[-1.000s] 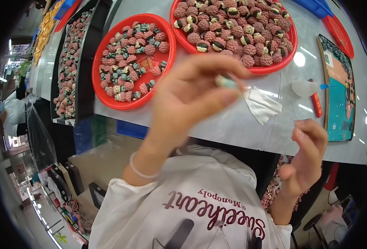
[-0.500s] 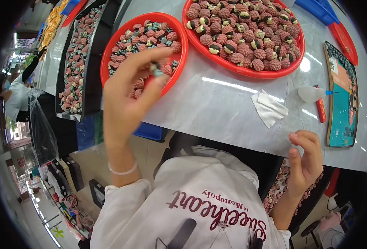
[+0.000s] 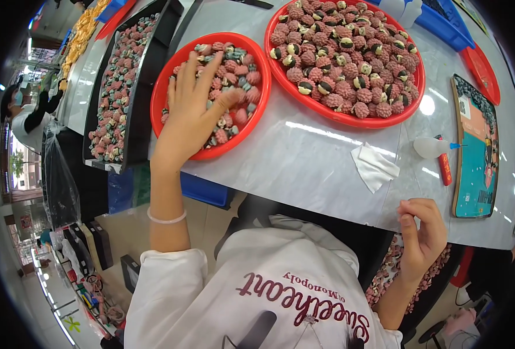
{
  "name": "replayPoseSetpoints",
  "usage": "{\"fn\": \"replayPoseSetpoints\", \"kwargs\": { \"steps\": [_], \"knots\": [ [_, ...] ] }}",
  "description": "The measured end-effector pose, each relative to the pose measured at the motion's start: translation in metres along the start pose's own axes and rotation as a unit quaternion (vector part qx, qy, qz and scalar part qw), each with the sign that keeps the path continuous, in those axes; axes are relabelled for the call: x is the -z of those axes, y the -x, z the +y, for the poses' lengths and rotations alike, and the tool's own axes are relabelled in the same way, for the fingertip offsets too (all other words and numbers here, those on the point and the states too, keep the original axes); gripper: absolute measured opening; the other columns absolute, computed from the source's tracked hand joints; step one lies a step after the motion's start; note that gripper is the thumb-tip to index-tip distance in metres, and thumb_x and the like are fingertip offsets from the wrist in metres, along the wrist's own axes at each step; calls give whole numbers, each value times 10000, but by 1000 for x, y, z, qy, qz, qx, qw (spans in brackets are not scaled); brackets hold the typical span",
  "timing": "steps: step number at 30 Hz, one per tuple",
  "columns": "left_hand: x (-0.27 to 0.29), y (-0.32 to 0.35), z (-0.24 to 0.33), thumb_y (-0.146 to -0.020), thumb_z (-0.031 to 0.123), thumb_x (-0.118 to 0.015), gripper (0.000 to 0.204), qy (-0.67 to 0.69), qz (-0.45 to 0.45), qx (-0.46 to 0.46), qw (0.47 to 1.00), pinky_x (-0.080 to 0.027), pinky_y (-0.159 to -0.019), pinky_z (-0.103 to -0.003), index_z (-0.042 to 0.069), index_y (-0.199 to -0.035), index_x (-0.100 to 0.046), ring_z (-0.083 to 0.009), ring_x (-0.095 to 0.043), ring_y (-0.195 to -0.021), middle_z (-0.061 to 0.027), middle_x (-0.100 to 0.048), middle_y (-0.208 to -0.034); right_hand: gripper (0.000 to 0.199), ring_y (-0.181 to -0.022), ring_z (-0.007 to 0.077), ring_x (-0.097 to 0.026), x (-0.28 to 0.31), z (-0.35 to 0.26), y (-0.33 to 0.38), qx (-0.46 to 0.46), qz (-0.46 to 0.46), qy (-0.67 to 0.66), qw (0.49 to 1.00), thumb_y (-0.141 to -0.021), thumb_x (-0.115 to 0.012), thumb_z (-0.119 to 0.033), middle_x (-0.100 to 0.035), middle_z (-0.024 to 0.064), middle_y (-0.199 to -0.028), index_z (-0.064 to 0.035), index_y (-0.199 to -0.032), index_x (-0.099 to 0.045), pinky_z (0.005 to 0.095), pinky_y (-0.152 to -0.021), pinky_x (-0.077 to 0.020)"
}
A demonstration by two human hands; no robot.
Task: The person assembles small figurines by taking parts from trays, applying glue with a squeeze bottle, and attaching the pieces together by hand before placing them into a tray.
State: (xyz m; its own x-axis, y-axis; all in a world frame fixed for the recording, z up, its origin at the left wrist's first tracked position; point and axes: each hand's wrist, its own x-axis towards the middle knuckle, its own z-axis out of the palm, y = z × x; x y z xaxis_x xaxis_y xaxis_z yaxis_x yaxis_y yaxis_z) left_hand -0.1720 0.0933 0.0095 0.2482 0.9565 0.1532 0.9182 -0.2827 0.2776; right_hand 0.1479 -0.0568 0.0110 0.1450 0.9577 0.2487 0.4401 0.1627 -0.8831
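My left hand (image 3: 194, 113) is spread over the smaller round red tray (image 3: 156, 87), its fingers apart and nothing visible between them. Below it lie many bumpy pink berry-like pieces (image 3: 230, 78) with grey-green parts; whether the fingertips touch them I cannot tell. My right hand (image 3: 423, 235) hovers by the table's front edge, fingers curled in and thumb tip close to them, with nothing visible in it. Nearest to that hand are a folded white cloth (image 3: 373, 167), a squeeze bottle (image 3: 432, 148) with a blue needle tip, and a red tube (image 3: 445, 168).
A larger red tray (image 3: 327, 113) heaped with pink pieces with cream and black parts stands at the back. To the left is a long black bin (image 3: 132, 116) of similar pieces. A teal and orange board (image 3: 477, 168) and blue bin (image 3: 437, 23) lie right. Another person (image 3: 30, 125) works far left.
My left hand has gone from pinching a pink piece with a greenish part to spreading over the smaller tray; the piece is out of its fingers. My right fingers have curled closer together.
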Motion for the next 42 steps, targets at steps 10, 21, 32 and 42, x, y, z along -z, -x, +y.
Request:
{"fn": "replayPoseSetpoints", "kwargs": {
  "steps": [10, 21, 32, 42],
  "knots": [
    [1, 0, 5, -891, 456, -348, 522, -59, -31, 34, 997, -43, -1018, -562, 258, -1366, -258, -323, -98, -1330, -134, -112, -1446, 85, -653, 131, -513, 1, 3, 1, -25, -26, -14, 999, -767, -550, 50, -556, 90, -735, 60, -841, -592, 208, -573, -378],
    [60, -34, 64, -883, 248, -409, 309, -104, -159, 63, 980, -416, -824, -380, 105, -1137, -511, -291, -510, -1018, -132, -529, -1127, 101, -621, 127, -529, 13, 5, 5, -26, -4, -7, 1000, -730, -570, 75, -580, 93, -715, 43, -817, -610, 204, -538, -389],
    [-19, -131, 141, -745, -11, -568, 115, 122, -83, -384, 912, -445, -681, -333, 16, -851, -532, -247, -540, -836, -87, -510, -946, 85, -639, 142, -537, 35, 5, 6, 1, 15, 36, 999, -737, -572, 49, -578, 88, -703, 46, -815, -606, 234, -590, -396],
    [3, -41, 148, -686, -73, -623, 232, 425, -73, -262, 863, -449, -675, -247, 19, -886, -551, -144, -541, -832, -73, -455, -924, 259, -847, 117, -518, 38, 25, -57, -28, 70, 61, 995, -734, -597, -23, -583, 71, -995, 9, -990, -574, 253, -760, -403]
  ]
}}
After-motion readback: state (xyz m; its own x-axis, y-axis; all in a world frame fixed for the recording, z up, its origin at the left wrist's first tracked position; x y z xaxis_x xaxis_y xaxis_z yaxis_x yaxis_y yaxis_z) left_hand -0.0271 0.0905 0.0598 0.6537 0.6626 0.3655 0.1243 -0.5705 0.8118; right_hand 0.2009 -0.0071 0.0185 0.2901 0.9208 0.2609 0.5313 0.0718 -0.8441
